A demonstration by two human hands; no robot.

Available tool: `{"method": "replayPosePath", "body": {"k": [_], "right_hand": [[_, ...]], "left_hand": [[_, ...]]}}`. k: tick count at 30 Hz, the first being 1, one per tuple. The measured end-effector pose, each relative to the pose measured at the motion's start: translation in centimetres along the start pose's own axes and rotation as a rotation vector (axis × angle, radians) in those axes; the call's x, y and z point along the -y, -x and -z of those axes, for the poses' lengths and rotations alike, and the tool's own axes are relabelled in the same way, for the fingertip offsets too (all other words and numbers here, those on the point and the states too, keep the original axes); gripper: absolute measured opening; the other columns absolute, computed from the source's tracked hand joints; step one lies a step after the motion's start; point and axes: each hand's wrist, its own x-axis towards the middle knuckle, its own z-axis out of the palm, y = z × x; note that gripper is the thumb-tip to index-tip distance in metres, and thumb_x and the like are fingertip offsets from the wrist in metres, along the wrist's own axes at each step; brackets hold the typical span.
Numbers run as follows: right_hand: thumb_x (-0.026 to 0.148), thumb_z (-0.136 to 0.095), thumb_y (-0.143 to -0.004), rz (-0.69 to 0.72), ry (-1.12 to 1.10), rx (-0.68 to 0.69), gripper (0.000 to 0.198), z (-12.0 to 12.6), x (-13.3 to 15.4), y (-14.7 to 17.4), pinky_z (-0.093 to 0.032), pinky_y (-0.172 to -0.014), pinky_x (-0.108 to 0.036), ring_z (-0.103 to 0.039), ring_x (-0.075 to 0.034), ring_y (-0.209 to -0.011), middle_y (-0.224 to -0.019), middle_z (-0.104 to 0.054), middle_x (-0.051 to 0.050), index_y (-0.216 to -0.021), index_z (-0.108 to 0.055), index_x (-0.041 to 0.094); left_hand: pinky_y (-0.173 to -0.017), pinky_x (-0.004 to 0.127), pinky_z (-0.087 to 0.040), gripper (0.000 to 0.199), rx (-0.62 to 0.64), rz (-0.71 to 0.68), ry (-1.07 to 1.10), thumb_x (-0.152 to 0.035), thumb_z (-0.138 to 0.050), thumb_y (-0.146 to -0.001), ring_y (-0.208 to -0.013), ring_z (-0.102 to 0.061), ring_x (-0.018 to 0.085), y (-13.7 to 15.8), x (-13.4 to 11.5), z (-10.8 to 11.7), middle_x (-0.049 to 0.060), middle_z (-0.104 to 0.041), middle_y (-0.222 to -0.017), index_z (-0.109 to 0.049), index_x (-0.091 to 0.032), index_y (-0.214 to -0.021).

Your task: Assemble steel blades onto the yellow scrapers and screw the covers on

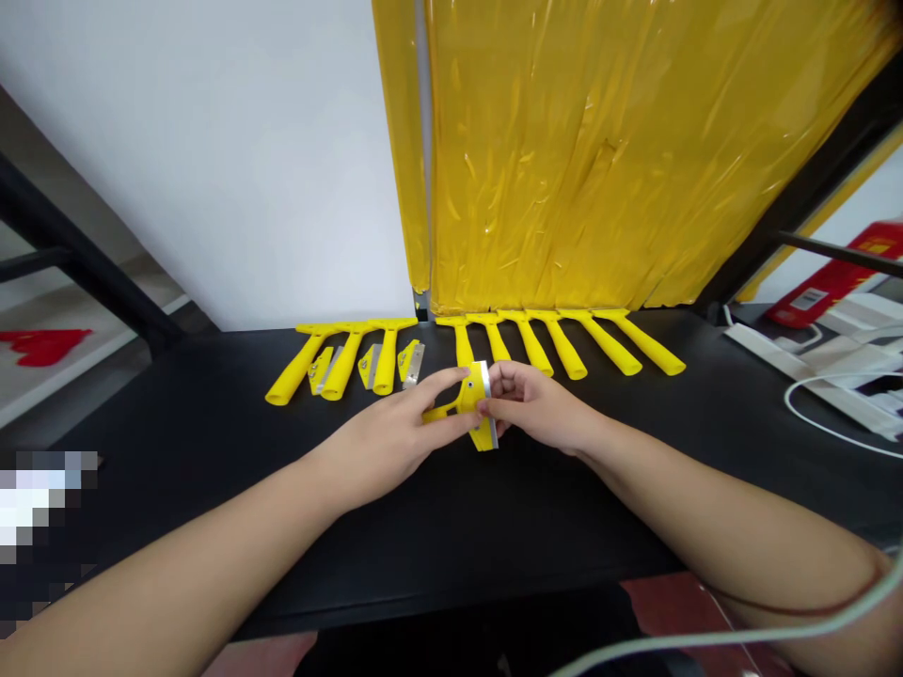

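A yellow scraper (pixel 474 400) with a metal blade is up off the table, held between both hands. My left hand (pixel 388 437) wraps its handle from the left, with fingers reaching onto the head. From the other side, my right hand (pixel 540 404) pinches the head at the blade edge, thumb in front and the other fingers partly hidden behind. Beyond to the left lie three yellow scraper handles (pixel 294 369), beside small yellow plates with metal blades (pixel 413 362). Several more yellow handles (pixel 610 343) lie in a row behind my right hand.
The black tabletop (pixel 437 536) ends at a white panel (pixel 232 160) and a yellow plastic-wrapped panel (pixel 607 150). At right are a white power strip (pixel 811 381), cables and a red package (pixel 839 273). A pale cable (pixel 705 639) crosses the lower right.
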Motion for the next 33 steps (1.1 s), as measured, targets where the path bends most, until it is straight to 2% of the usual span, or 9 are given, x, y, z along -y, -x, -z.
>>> {"method": "replayPosePath", "body": {"k": [4,9,12,15,18,24,27,29,33], "right_hand": [[0.030,-0.089,-0.076,-0.015,-0.005,-0.003,0.033,0.1,0.3,0.2,-0.061,-0.061,-0.027,-0.067,-0.013,-0.067,-0.075,-0.067,0.003,-0.089,-0.061,0.019],[0.034,-0.090,-0.076,-0.032,-0.007,0.014,0.036,0.0,0.2,0.0,-0.061,-0.062,-0.029,-0.067,-0.013,-0.065,-0.074,-0.066,0.003,-0.090,-0.060,0.020],[0.044,-0.078,-0.087,-0.044,0.045,0.003,0.030,0.3,0.4,-0.1,-0.059,-0.060,-0.029,-0.068,-0.015,-0.064,-0.074,-0.067,0.001,-0.090,-0.062,0.019],[0.042,-0.056,-0.100,0.046,0.314,-0.121,0.028,1.5,1.2,0.2,-0.053,-0.058,-0.028,-0.064,-0.015,-0.065,-0.079,-0.068,-0.003,-0.090,-0.067,0.018],[0.031,-0.060,-0.096,0.172,0.832,-0.209,0.019,3.2,2.1,0.7,-0.048,-0.065,-0.030,-0.064,-0.016,-0.073,-0.081,-0.072,-0.003,-0.087,-0.073,0.020],[0.018,-0.066,-0.087,0.112,1.211,0.068,0.017,4.9,2.2,0.9,-0.048,-0.072,-0.031,-0.069,-0.020,-0.081,-0.093,-0.078,-0.004,-0.096,-0.081,0.023],[0.015,-0.065,-0.088,0.142,1.225,0.148,0.024,4.7,1.8,0.7,-0.051,-0.077,-0.032,-0.071,-0.021,-0.088,-0.102,-0.079,-0.005,-0.103,-0.081,0.024],[0.014,-0.064,-0.088,0.158,1.234,0.168,0.025,4.5,1.7,0.6,-0.051,-0.079,-0.032,-0.072,-0.022,-0.091,-0.103,-0.079,-0.004,-0.103,-0.081,0.024],[0.013,-0.064,-0.088,0.151,1.274,0.157,0.019,4.1,1.8,0.6,-0.050,-0.076,-0.032,-0.070,-0.021,-0.087,-0.095,-0.078,-0.003,-0.094,-0.080,0.022]], "left_hand": [[-0.101,0.047,-0.059,0.065,0.053,-0.063,0.002,0.004,-0.048,-0.090,-0.127,-0.063,0.028,0.3,0.4,-0.3,0.011,-0.041,-0.165,-0.060,-0.033,-0.142],[-0.100,0.053,-0.059,0.054,0.078,-0.078,-0.009,0.003,-0.048,-0.092,-0.121,-0.067,0.030,0.2,0.5,-0.4,0.016,-0.047,-0.161,-0.066,-0.026,-0.135],[-0.100,0.051,-0.060,0.047,0.026,-0.073,0.000,-0.002,-0.049,-0.096,-0.122,-0.067,0.030,0.1,0.4,-0.1,0.017,-0.052,-0.157,-0.068,-0.024,-0.133],[-0.102,0.048,-0.060,0.039,-0.055,-0.011,0.055,-0.011,-0.049,-0.102,-0.127,-0.066,0.029,0.1,0.3,0.3,0.015,-0.055,-0.154,-0.070,-0.025,-0.131],[-0.099,0.042,-0.060,0.035,-0.084,0.062,0.162,-0.014,-0.048,-0.104,-0.122,-0.069,0.025,0.1,0.3,0.9,0.015,-0.056,-0.153,-0.071,-0.025,-0.128],[-0.099,0.037,-0.058,0.018,-0.090,0.226,0.588,-0.017,-0.052,-0.103,-0.139,-0.057,0.025,-0.5,0.2,0.8,0.013,-0.064,-0.141,-0.067,-0.021,-0.113],[-0.082,0.034,-0.061,0.006,-0.133,0.360,0.967,-0.023,-0.056,-0.102,-0.100,-0.072,0.017,-0.7,0.2,-0.1,0.014,-0.064,-0.139,-0.060,-0.020,-0.106],[-0.066,0.027,-0.057,0.008,-0.140,0.482,1.254,-0.026,-0.059,-0.101,-0.073,-0.067,0.010,-0.8,0.2,-0.5,0.009,-0.069,-0.121,-0.055,-0.022,-0.106],[-0.059,0.023,-0.048,0.019,-0.152,0.683,1.622,-0.026,-0.064,-0.099,-0.060,-0.062,0.011,-1.0,0.4,-0.4,-0.003,-0.064,-0.078,-0.047,-0.026,-0.106]]}}
